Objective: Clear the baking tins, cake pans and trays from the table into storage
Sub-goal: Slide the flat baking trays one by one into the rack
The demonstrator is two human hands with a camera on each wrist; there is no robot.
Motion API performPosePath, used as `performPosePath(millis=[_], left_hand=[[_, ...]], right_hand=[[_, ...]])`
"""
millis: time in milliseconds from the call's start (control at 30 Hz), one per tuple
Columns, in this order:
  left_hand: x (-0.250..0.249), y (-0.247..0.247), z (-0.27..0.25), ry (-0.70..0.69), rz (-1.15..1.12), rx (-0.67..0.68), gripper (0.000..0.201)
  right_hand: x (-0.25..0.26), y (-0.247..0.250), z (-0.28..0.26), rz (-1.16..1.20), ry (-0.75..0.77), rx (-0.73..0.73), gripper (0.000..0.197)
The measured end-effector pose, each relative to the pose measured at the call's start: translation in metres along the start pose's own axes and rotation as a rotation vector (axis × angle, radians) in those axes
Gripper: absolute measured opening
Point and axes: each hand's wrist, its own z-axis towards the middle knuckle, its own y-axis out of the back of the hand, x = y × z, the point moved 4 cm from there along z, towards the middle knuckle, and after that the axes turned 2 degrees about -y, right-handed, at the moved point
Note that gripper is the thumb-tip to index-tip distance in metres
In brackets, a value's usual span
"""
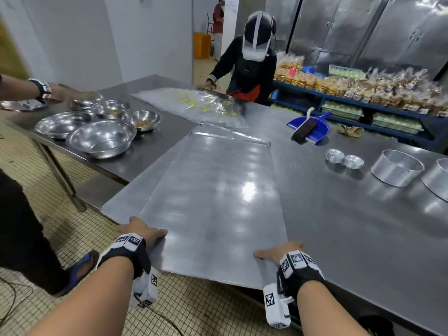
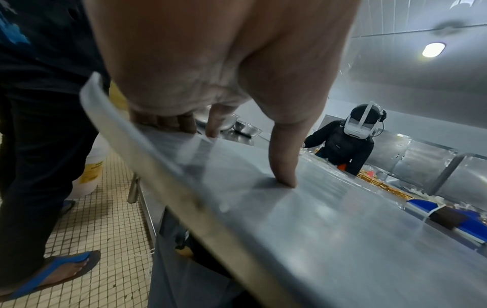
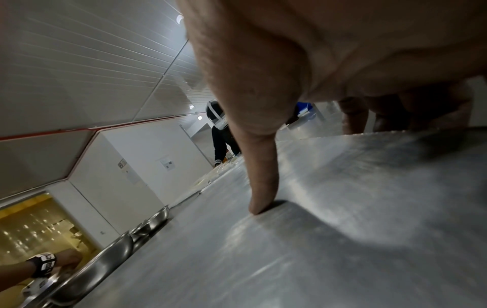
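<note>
A large flat metal baking tray [image 1: 218,202] lies on the steel table [image 1: 351,234], its near end overhanging the edge, on top of a second tray [image 1: 126,202] that is offset to the left. My left hand [image 1: 139,230] holds the near left corner, thumb [image 2: 283,166] pressed on top and fingers curled at the raised side rim [image 2: 147,145]. My right hand [image 1: 278,252] holds the near right corner, thumb [image 3: 263,183] on top and fingers curled over the side edge. Two round cake pans [image 1: 397,170] and small tart tins [image 1: 335,156] stand to the right.
Several steel bowls [image 1: 101,141] sit on the left table, where another person's hand [image 1: 80,98] reaches. That person's sandalled foot [image 1: 82,265] is close on my left. A blue dustpan with brush [image 1: 310,128] lies beyond the trays. A person in a headset [image 1: 252,61] handles plastic bags [image 1: 194,103] opposite.
</note>
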Motion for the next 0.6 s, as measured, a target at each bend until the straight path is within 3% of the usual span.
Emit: performPosePath(millis=[133, 267, 433, 600], left_hand=[[-0.006, 0.021, 0.038, -0.016, 0.077, -0.024, 0.087], [-0.013, 0.041, 0.079, -0.052, 0.164, -0.021, 0.085], [-0.016, 0.061, 0.132, -0.119, 0.24, 0.014, 0.097], [-0.015, 0.067, 0.164, -0.177, 0.245, 0.021, 0.095]], right_hand=[[0.031, -0.035, 0.02, -0.144, 0.031, 0.041, 0.138], [0.063, -0.042, -0.011, -0.058, 0.074, 0.028, 0.1], [0.083, -0.071, -0.027, 0.01, 0.01, 0.086, 0.085], [0.1, -0.101, -0.037, 0.16, -0.148, 0.063, 0.101]])
